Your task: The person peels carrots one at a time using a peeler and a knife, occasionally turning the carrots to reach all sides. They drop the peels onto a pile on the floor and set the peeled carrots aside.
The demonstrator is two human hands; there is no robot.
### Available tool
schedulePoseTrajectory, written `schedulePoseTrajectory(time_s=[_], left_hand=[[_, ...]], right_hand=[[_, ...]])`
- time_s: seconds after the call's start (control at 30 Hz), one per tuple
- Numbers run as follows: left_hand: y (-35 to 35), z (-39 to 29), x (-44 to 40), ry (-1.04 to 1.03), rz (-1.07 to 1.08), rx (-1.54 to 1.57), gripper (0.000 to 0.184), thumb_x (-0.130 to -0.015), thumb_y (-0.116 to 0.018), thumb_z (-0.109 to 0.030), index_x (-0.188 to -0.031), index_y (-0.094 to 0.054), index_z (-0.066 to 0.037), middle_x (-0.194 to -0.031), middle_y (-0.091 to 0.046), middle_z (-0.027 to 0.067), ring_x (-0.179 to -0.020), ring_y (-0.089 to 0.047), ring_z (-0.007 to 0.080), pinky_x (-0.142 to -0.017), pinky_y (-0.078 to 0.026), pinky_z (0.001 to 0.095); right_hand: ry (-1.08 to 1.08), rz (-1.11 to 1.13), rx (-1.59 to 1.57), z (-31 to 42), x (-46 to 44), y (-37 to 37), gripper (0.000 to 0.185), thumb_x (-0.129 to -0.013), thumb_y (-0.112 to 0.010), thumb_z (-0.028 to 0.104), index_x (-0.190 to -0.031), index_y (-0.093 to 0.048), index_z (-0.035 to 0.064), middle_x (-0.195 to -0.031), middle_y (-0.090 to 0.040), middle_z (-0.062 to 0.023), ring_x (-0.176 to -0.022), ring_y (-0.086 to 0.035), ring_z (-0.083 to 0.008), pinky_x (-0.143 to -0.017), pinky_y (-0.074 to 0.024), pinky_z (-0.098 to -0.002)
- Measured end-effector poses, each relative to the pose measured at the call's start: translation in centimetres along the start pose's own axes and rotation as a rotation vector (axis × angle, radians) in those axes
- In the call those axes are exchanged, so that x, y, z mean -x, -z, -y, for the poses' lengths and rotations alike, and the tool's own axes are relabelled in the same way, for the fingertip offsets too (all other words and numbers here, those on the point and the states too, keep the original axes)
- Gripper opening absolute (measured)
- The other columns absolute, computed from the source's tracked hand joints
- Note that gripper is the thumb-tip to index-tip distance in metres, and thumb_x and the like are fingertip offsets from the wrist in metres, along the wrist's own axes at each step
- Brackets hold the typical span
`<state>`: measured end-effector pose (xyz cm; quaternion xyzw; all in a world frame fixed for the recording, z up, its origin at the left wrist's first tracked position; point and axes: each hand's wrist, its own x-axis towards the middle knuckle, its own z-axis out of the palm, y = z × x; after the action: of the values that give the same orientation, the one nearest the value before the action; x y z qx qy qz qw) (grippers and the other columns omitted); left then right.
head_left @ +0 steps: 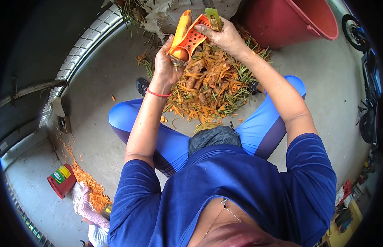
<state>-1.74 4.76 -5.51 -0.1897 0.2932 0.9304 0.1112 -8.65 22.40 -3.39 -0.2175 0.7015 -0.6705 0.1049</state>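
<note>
Above the peelings, my left hand (167, 61) is closed around an orange carrot (182, 29), which points up and away from me. Its lower end, near my palm, looks dark and dirty. My right hand (226, 39) pinches an orange plastic tool full of round holes (195, 38), perhaps a peeler, which lies against the carrot. By the right fingers is a yellow-green piece (214, 19) with a grey strip above it; I cannot tell whether that hand holds it too. Below both hands, a heap of carrot peelings (220, 74) with green stalks and unpeeled carrots (194, 76) covers the floor between my feet.
A large red tub (278, 24) stands at the back right. White sacking (171, 16) lies behind the heap. At lower left, another person's sleeve (90, 208) is beside more orange peelings (90, 185) and a red bucket (61, 181). Motorbikes (368, 82) stand at the right edge.
</note>
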Motion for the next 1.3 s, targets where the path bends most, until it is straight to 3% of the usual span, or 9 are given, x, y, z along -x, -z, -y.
schedulePoseTrajectory(time_s=[0.17, 0.37, 0.5, 0.57, 0.7, 1.03, 1.17, 1.2, 1.3], left_hand=[[0.6, 0.0, -0.2, 0.106, 0.224, 0.047, 0.033, -0.097, -0.051, -0.03, -0.118, -0.053, -0.004, -0.108, -0.064, 0.0113, -0.09, -0.065, 0.0211, -0.079, -0.056, 0.0343], [1.5, 0.4, 0.3, 0.078, 0.123, -0.109, 0.043, -0.099, -0.046, -0.029, -0.129, -0.045, 0.002, -0.117, -0.058, 0.0182, -0.097, -0.059, 0.0226, -0.08, -0.052, 0.0352], [1.2, 0.1, -0.1, 0.007, 0.129, -0.126, 0.047, -0.099, -0.045, -0.033, -0.13, -0.044, 0.002, -0.116, -0.058, 0.0172, -0.095, -0.059, 0.0219, -0.08, -0.052, 0.034], [1.0, -0.2, -0.2, 0.038, 0.203, -0.056, 0.049, -0.099, -0.045, -0.035, -0.13, -0.044, 0.003, -0.114, -0.059, 0.0167, -0.094, -0.058, 0.0213, -0.08, -0.052, 0.0333], [-0.8, -0.2, 0.6, 0.001, -0.086, -0.097, 0.046, -0.098, -0.047, -0.039, -0.124, -0.054, -0.002, -0.109, -0.064, 0.0109, -0.088, -0.062, 0.0167, -0.078, -0.052, 0.0311], [-0.1, 0.5, -0.1, 0.019, 0.063, -0.039, 0.04, -0.097, -0.049, -0.034, -0.123, -0.052, -0.003, -0.111, -0.062, 0.0107, -0.099, -0.063, 0.021, -0.087, -0.052, 0.0359], [0.4, 0.4, 0.8, 0.119, 0.167, -0.069, 0.041, -0.098, -0.048, -0.032, -0.123, -0.05, 0.0, -0.108, -0.06, 0.014, -0.092, -0.061, 0.0225, -0.082, -0.053, 0.0356], [0.4, 0.5, 1.1, 0.133, 0.166, -0.079, 0.042, -0.098, -0.049, -0.03, -0.124, -0.048, 0.002, -0.108, -0.059, 0.0163, -0.091, -0.061, 0.0231, -0.08, -0.054, 0.0354], [0.6, 0.3, 0.9, 0.118, 0.189, -0.107, 0.043, -0.099, -0.046, -0.03, -0.127, -0.046, 0.003, -0.109, -0.06, 0.018, -0.094, -0.06, 0.0232, -0.081, -0.052, 0.0342]], right_hand=[[-0.161, -0.191, 0.144, -1.5, -2.1, 3.8, 0.037, -0.083, -0.074, 0.04, -0.091, -0.061, 0.0059, -0.068, -0.054, 0.0047, -0.056, -0.051, -0.0048, -0.052, -0.0442, -0.0202], [-0.219, -0.57, 0.208, -2.1, -5.4, 12.0, 0.025, -0.089, -0.067, 0.027, -0.103, -0.055, 0.0114, -0.058, -0.044, 0.0033, -0.038, -0.036, -0.0074, -0.033, -0.0263, -0.0248], [-0.192, -0.431, -0.116, -1.2, -4.3, 8.6, 0.026, -0.088, -0.07, 0.027, -0.1, -0.055, 0.0099, -0.059, -0.046, 0.0032, -0.039, -0.039, -0.0073, -0.032, -0.0272, -0.0248], [-0.15, -0.305, -0.028, -3.0, -3.2, 7.0, 0.041, -0.08, -0.076, 0.043, -0.087, -0.058, 0.0074, -0.066, -0.052, 0.005, -0.055, -0.052, -0.0054, -0.053, -0.0457, -0.021], [-0.177, -0.053, 0.066, 0.2, 0.3, 1.6, 0.044, -0.084, -0.069, 0.049, -0.099, -0.062, 0.0084, -0.068, -0.054, 0.005, -0.057, -0.05, -0.0046, -0.054, -0.0451, -0.0224], [-0.068, 0.002, 0.006, -0.6, 0.2, 0.7, 0.034, -0.088, -0.068, 0.039, -0.101, -0.062, 0.0084, -0.071, -0.056, 0.0049, -0.059, -0.049, -0.0044, -0.053, -0.0427, -0.0219], [-0.125, -0.286, 0.085, -2.5, -3.2, 7.5, 0.048, -0.079, -0.074, 0.05, -0.091, -0.056, 0.0066, -0.064, -0.051, 0.0028, -0.056, -0.055, -0.0073, -0.056, -0.0484, -0.0229], [-0.225, -0.354, -0.18, -0.3, -3.8, 8.9, 0.028, -0.086, -0.071, 0.028, -0.099, -0.056, 0.0082, -0.06, -0.047, 0.0034, -0.04, -0.039, -0.0072, -0.033, -0.0288, -0.0243], [-0.219, -0.609, 0.174, -1.1, -5.1, 12.1, 0.023, -0.089, -0.068, 0.027, -0.098, -0.055, 0.0104, -0.059, -0.046, 0.0022, -0.041, -0.04, -0.007, -0.034, -0.0286, -0.0237]])
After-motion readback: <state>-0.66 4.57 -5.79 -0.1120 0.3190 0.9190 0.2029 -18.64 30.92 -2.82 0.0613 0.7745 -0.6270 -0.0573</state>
